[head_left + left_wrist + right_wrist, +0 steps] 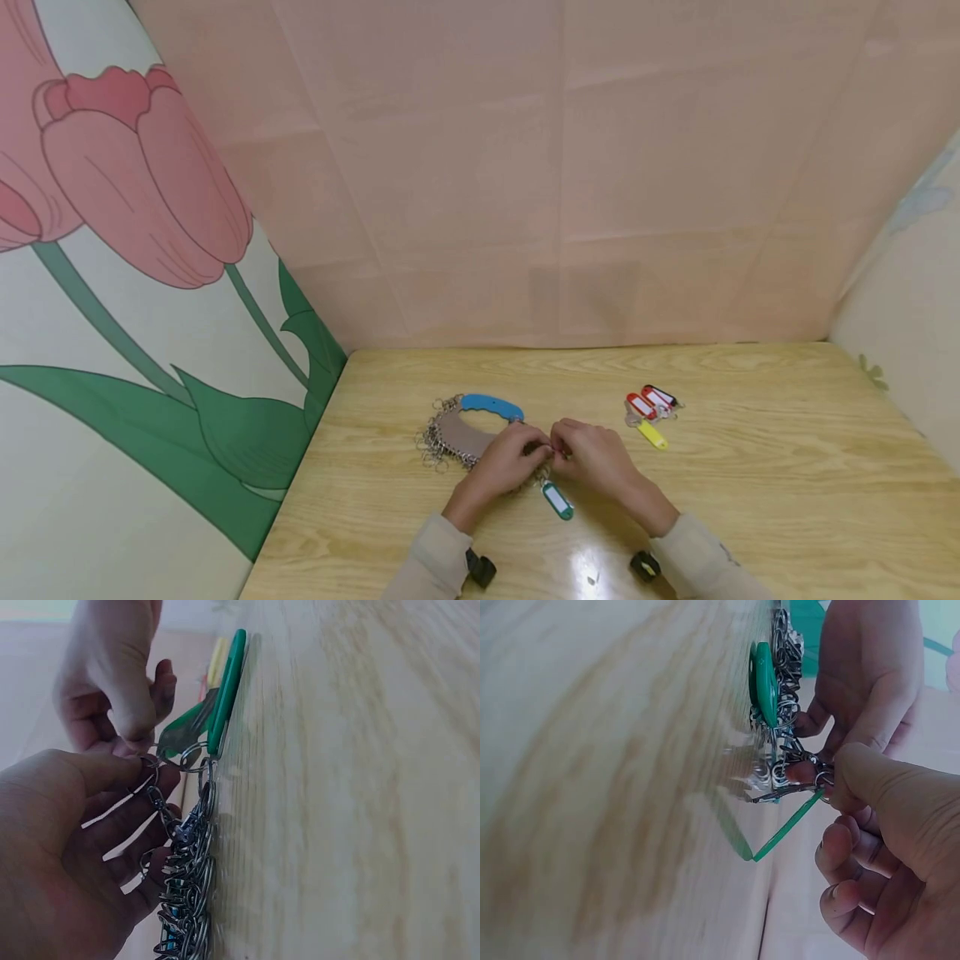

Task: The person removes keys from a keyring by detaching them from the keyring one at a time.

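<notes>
A horseshoe-shaped key holder with a blue handle [491,406] and many small metal rings and clasps [191,877] along its edge lies on the table. At its right end, my left hand [510,457] pinches a small metal ring [154,769] between thumb and finger. My right hand [596,454] meets it there, its thumb and finger pinching the same ring area. A metal key [780,795] and a green key tag [789,825] hang by these fingertips. Another green tag [557,500] with a white label lies nearer me, joined to the holder's rings. Fingers partly hide the ring.
Right of the hands lie a yellow tag [652,434], red tags [641,406] and a black tag [666,395], with keys among them. The wooden table [787,467] meets a pink cloth backdrop [480,208] and a tulip-print panel [142,183] at left.
</notes>
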`<state>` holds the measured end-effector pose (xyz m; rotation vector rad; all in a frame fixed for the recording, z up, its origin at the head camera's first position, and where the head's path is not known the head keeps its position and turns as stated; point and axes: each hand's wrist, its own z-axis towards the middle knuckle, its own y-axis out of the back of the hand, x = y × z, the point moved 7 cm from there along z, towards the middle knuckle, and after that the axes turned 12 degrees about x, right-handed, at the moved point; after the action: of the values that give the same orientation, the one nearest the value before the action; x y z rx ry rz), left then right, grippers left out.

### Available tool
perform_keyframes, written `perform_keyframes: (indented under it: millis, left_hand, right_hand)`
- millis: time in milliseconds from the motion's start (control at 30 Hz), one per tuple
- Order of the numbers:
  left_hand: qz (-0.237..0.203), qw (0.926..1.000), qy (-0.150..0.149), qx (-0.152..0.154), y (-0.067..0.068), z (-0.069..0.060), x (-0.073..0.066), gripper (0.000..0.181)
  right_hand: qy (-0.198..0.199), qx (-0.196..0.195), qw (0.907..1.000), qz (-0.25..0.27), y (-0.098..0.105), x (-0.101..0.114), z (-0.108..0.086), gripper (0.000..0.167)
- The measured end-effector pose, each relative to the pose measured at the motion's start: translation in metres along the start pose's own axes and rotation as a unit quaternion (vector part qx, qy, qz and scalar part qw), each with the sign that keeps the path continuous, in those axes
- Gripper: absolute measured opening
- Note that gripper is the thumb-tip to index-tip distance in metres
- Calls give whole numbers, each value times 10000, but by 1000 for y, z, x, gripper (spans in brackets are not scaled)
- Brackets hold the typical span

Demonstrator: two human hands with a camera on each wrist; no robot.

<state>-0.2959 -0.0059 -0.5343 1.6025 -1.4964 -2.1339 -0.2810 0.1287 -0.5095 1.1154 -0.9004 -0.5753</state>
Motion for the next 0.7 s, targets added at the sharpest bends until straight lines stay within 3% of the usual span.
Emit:
perform_keyframes:
  millis: [300,700]
  left_hand:
    - [-160,9998,108,13,1,-1,-1,21]
    - [-378,9991,197,26,1,0,1,24]
  right_hand:
    - [-7,6,10000,-25,0,0,0,24]
    - [-754,448,9957,314,-7,-11,0,11]
